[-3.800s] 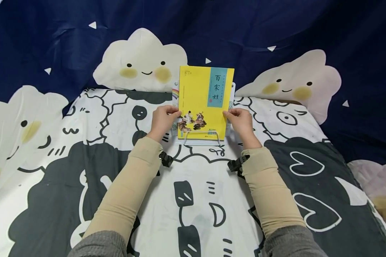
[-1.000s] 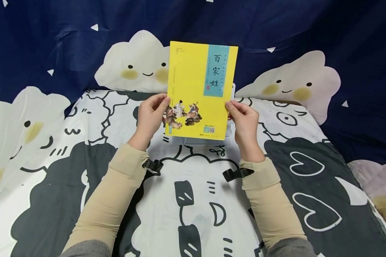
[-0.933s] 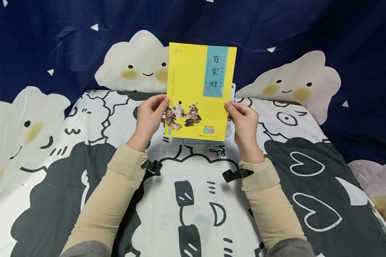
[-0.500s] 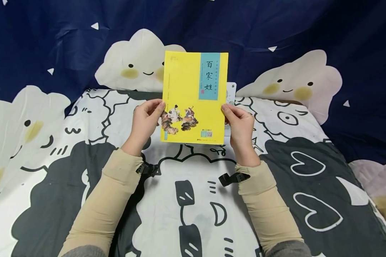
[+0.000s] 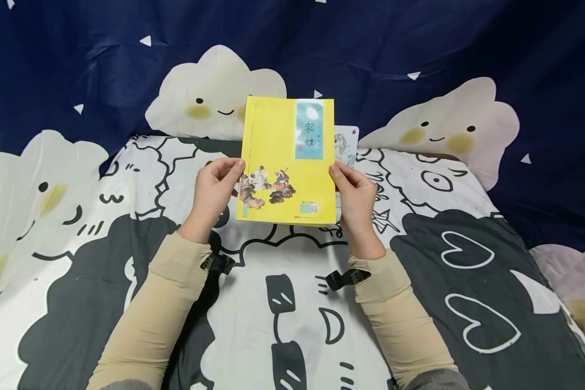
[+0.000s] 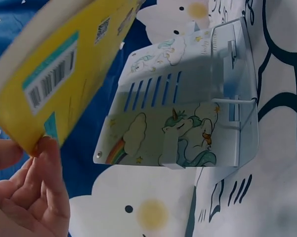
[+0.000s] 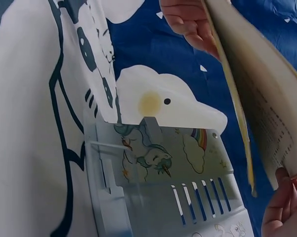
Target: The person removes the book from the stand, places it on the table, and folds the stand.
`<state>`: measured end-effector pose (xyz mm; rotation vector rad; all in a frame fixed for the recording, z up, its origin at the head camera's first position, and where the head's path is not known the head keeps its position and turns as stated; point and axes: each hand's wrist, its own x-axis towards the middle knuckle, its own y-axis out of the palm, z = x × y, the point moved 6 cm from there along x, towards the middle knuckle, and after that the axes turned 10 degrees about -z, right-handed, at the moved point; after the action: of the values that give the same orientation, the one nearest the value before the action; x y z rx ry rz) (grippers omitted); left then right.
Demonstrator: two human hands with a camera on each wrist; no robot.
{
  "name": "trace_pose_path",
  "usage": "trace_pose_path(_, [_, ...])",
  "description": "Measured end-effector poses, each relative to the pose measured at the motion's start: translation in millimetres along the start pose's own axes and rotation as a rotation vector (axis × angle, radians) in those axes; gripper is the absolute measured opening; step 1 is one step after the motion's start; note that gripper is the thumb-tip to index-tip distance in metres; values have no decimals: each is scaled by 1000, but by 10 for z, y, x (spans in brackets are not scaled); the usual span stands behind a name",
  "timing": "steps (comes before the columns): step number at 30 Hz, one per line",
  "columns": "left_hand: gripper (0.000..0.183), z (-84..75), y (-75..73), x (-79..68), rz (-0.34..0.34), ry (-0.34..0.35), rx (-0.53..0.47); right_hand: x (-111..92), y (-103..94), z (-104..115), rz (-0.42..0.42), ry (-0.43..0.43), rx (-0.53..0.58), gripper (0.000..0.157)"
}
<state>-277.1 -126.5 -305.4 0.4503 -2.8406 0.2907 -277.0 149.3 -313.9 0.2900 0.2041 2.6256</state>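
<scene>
A yellow book [image 5: 278, 184] with a blue title panel hangs upright between my hands, in front of a white book stand [image 5: 347, 138] that it mostly hides in the head view. My left hand [image 5: 215, 189] pinches its left edge low down between thumb and fingers. On the opposite edge my right hand [image 5: 358, 197] grips with the thumb in front. The left wrist view shows the book's barcode side and the stand [image 6: 148, 96], apart from each other; the stand has unicorn pictures, slots and a wire holder [image 6: 233, 100]. Printed pages [image 7: 272, 118] show in the right wrist view.
A sheet [image 5: 253, 314] printed with black and white cartoon figures covers the surface under the stand. Behind hangs a dark blue cloth [image 5: 341, 49] with smiling clouds. Black wrist cameras [image 5: 348, 279] are strapped over the beige sleeves [image 5: 141, 314].
Earlier the book stood on the stand behind its wire holder. Both hands have lifted it off, then brought it down and to the left, uncovering more of the stand's right side.
</scene>
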Motion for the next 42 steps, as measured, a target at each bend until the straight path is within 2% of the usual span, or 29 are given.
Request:
trace_pose_path(7, [35, 78, -28, -16, 61, -136, -192, -72, 86, -59, 29, 38, -34, 32])
trace_pose_path(12, [28, 128, -84, -10, 80, -190, -259, -119, 152, -95, 51, 37, -85, 33])
trace_pose_path(28, [21, 247, -296, 35, 88, -247, -271, -239, 371, -194, 81, 96, -21, 30])
trace_pose_path(36, [20, 294, -391, 71, 93, -256, -271, -282, 467, -274, 107, 190, 20, 32])
trace_pose_path(42, [17, 293, -511, 111, 76, -264, -238, -332, 551, -263, 134, 164, 4, 32])
